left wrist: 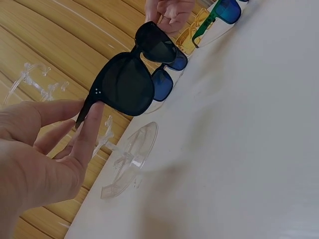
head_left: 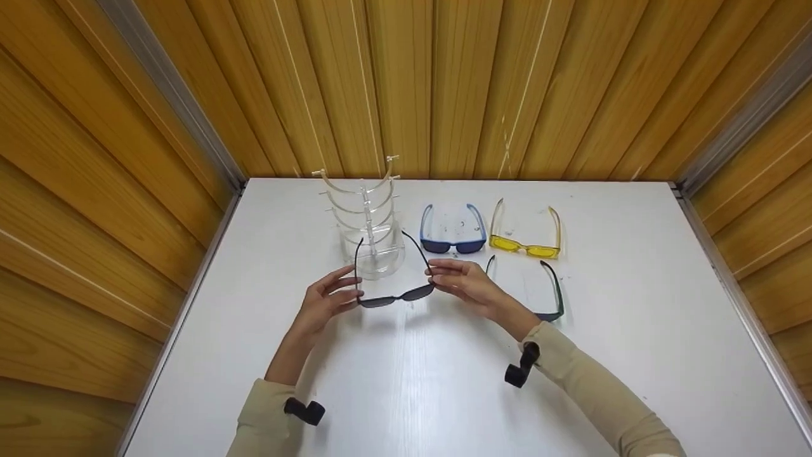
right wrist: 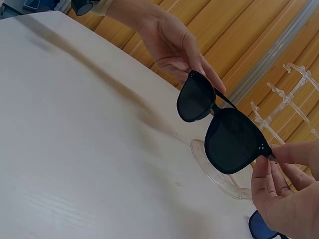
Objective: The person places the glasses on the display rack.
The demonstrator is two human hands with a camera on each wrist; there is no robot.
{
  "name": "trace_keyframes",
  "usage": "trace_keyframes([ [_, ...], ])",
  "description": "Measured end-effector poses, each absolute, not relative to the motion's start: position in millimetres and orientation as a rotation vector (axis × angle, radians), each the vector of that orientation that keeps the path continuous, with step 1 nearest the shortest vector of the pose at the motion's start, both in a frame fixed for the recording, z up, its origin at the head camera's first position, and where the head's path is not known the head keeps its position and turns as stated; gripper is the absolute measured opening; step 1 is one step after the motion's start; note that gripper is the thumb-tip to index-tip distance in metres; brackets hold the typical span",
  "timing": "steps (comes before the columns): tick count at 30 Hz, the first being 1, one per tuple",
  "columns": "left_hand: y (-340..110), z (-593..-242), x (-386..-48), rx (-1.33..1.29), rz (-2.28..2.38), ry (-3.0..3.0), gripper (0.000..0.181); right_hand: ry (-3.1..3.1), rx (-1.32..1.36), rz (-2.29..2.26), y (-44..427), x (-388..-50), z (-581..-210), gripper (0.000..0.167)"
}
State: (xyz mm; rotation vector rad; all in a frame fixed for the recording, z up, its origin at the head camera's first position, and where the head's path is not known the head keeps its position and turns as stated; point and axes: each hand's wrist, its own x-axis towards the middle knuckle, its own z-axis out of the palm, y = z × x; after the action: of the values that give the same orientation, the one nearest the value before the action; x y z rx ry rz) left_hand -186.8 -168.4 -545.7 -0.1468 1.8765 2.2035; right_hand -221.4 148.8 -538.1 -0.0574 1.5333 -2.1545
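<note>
Black sunglasses (head_left: pixel 417 292) hang above the table, temples unfolded and pointing away from me, both dark lenses seen in the wrist views. My left hand (head_left: pixel 321 305) pinches the left temple near its hinge. With thumb and fingers, my right hand (head_left: pixel 468 287) pinches the other temple by the hinge. Just beyond the glasses stands a clear display stand (head_left: pixel 368 216) with several stacked curved bars, and no glasses show on it. Its round base (left wrist: pixel 130 159) appears below the sunglasses in the left wrist view.
Blue-framed sunglasses (head_left: pixel 453 246) and yellow glasses (head_left: pixel 525 247) lie unfolded right of the stand. Green-framed sunglasses (head_left: pixel 558 298) lie nearer, partly hidden by my right forearm. Wood-patterned walls (head_left: pixel 406 89) border the white table (head_left: pixel 634 285) at the back and sides.
</note>
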Motion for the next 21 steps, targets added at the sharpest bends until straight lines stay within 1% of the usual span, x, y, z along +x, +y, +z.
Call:
trace_keyframes([
  [6,-171,-545,-196,-0.226,2.232,1.872,0.057,1.577,-0.04,-2.148,140,-232,-532,0.047],
  [21,-182,-550,-214,-0.311,2.283,1.848,0.058,1.644,-0.034,-2.143,116,-254,-525,0.047],
])
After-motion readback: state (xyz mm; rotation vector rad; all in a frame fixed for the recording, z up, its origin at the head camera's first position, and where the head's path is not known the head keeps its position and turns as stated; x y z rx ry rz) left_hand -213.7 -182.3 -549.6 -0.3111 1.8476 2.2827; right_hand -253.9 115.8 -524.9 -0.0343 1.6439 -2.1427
